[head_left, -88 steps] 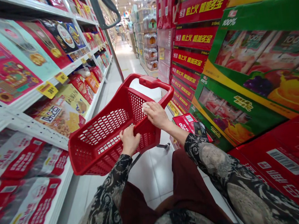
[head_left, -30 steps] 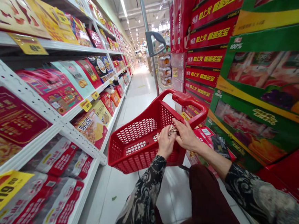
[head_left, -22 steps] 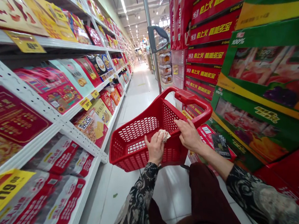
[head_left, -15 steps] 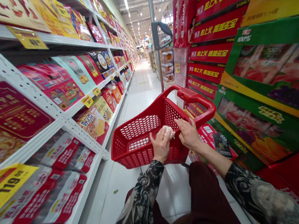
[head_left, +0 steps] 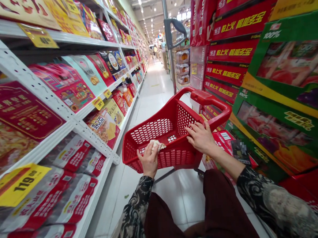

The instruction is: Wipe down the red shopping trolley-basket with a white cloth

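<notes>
A red plastic shopping basket (head_left: 175, 157) with perforated walls sits tilted in front of me on a thin metal frame, bare inside as far as I can see. My left hand (head_left: 149, 160) is closed over a crumpled white cloth (head_left: 159, 144), pressing it to the near rim toward the left corner. The thumb points out over the basket's inside. My right hand (head_left: 200, 137) grips the same rim at the right, fingers hooked over the edge beside the thick red handle (head_left: 217, 107).
White shelves (head_left: 73, 122) with boxed snacks and packed water bottles line the left. Stacked red drink cartons (head_left: 225, 53) and green juice cartons (head_left: 282, 120) stand close on the right. A metal pole (head_left: 170, 59) with a grey handle rises beyond the basket. Tiled aisle floor (head_left: 155, 73) runs ahead.
My left hand has slid leftward along the near rim with the white cloth, away from my right hand. My right hand keeps its place on the basket. The view has shifted slightly.
</notes>
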Tool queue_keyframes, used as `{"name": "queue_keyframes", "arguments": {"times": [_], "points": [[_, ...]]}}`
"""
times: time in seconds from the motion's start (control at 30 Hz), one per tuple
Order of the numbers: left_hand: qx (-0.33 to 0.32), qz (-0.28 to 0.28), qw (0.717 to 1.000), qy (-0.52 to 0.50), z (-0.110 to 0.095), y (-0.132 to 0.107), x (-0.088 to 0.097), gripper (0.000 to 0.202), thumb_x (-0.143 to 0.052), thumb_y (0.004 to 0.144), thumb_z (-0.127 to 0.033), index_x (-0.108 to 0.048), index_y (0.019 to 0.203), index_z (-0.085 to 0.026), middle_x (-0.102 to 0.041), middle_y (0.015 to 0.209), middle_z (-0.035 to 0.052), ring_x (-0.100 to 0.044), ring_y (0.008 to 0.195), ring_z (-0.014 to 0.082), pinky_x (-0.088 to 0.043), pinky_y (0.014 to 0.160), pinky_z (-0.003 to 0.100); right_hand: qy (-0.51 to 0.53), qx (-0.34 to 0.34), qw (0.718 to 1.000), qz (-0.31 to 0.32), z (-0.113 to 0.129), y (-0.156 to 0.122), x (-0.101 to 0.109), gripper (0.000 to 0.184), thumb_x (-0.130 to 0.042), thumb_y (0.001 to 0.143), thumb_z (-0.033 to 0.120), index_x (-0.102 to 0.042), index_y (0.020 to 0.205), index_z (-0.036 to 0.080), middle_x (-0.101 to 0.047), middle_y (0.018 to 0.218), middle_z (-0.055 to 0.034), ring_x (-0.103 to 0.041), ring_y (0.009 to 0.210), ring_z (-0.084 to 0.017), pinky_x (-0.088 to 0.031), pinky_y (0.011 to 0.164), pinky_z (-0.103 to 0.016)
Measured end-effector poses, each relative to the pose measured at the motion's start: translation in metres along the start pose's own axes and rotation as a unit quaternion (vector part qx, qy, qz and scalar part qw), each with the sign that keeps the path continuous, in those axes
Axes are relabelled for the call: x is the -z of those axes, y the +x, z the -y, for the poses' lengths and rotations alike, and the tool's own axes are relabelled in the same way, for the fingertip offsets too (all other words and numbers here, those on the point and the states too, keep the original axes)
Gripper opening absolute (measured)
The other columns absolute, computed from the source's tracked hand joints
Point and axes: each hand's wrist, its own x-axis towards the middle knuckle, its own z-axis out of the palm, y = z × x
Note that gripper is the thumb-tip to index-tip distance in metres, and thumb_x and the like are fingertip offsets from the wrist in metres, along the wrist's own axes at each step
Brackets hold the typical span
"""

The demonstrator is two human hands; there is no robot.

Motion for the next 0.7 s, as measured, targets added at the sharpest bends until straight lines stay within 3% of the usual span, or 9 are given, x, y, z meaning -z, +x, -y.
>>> {"name": "queue_keyframes", "arguments": {"times": [0.17,0.23,0.3,0.37,0.5,0.57,0.63,0.7], "points": [[-0.037,0.021,0.998,-0.035,-0.05,0.016,-0.013,0.034,-0.045,0.088,-0.018,-0.061,0.114,-0.034,-0.053,0.133,0.0064,-0.045,0.126,0.0208,-0.004,0.111,0.056,-0.022,-0.017,1.0,0.004,0.005,0.006,-0.001,0.028,-0.044,0.091,0.036,-0.064,0.106,0.023,-0.064,0.107,-0.0077,-0.049,0.102,-0.026,-0.018,0.102,-0.05],[-0.048,0.026,0.998,-0.04,-0.056,0.019,-0.016,0.034,-0.044,0.088,-0.018,-0.061,0.113,-0.035,-0.054,0.133,0.0059,-0.044,0.127,0.0201,-0.004,0.111,0.056,-0.021,-0.018,1.0,0.008,0.005,0.009,-0.001,0.027,-0.045,0.091,0.036,-0.065,0.104,0.024,-0.065,0.101,-0.0079,-0.048,0.099,-0.026,-0.019,0.101,-0.049],[-0.052,0.024,0.998,-0.036,-0.044,0.015,-0.014,0.034,-0.044,0.088,-0.018,-0.061,0.112,-0.035,-0.055,0.131,0.0057,-0.045,0.126,0.0199,-0.004,0.11,0.057,-0.018,-0.018,1.0,0.009,0.005,0.01,-0.001,0.027,-0.045,0.091,0.036,-0.065,0.102,0.024,-0.065,0.098,-0.008,-0.048,0.098,-0.026,-0.019,0.101,-0.049],[-0.037,0.016,0.999,-0.022,-0.018,0.005,-0.008,0.035,-0.044,0.088,-0.017,-0.061,0.112,-0.035,-0.055,0.13,0.006,-0.047,0.124,0.0205,-0.004,0.109,0.058,-0.021,-0.019,1.0,0.008,0.004,0.011,-0.001,0.026,-0.046,0.09,0.037,-0.066,0.101,0.024,-0.065,0.097,-0.0076,-0.048,0.096,-0.025,-0.017,0.102,-0.049],[0.046,-0.013,0.999,0.024,0.047,-0.02,0.014,0.033,-0.044,0.087,-0.017,-0.063,0.111,-0.032,-0.054,0.132,0.0068,-0.049,0.121,0.0218,-0.005,0.11,0.057,-0.029,-0.024,0.999,0.003,0.005,0.011,-0.004,0.026,-0.047,0.09,0.037,-0.066,0.101,0.024,-0.064,0.094,-0.0069,-0.048,0.096,-0.025,-0.017,0.102,-0.049],[0.102,-0.042,0.993,0.047,0.07,-0.028,0.024,0.031,-0.043,0.089,-0.02,-0.063,0.111,-0.027,-0.054,0.132,0.0082,-0.05,0.119,0.0229,-0.008,0.111,0.055,-0.028,-0.025,0.999,0.0,0.005,0.011,-0.005,0.027,-0.046,0.09,0.038,-0.066,0.102,0.023,-0.064,0.095,-0.0072,-0.047,0.096,-0.026,-0.017,0.101,-0.049],[0.137,-0.055,0.987,0.061,0.079,-0.031,0.027,0.032,-0.04,0.09,-0.022,-0.062,0.113,-0.025,-0.053,0.133,0.0091,-0.051,0.118,0.0241,-0.011,0.111,0.055,-0.024,-0.027,0.999,-0.002,0.005,0.012,-0.007,0.028,-0.046,0.091,0.038,-0.066,0.102,0.023,-0.065,0.095,-0.0076,-0.047,0.097,-0.026,-0.018,0.1,-0.049],[0.139,-0.051,0.987,0.057,0.072,-0.028,0.024,0.032,-0.04,0.09,-0.021,-0.062,0.114,-0.026,-0.053,0.133,0.0089,-0.051,0.119,0.0243,-0.009,0.11,0.056,-0.019,-0.027,0.999,-0.002,0.005,0.012,-0.008,0.028,-0.045,0.091,0.038,-0.066,0.101,0.023,-0.065,0.095,-0.0078,-0.047,0.097,-0.026,-0.018,0.099,-0.049]]}}
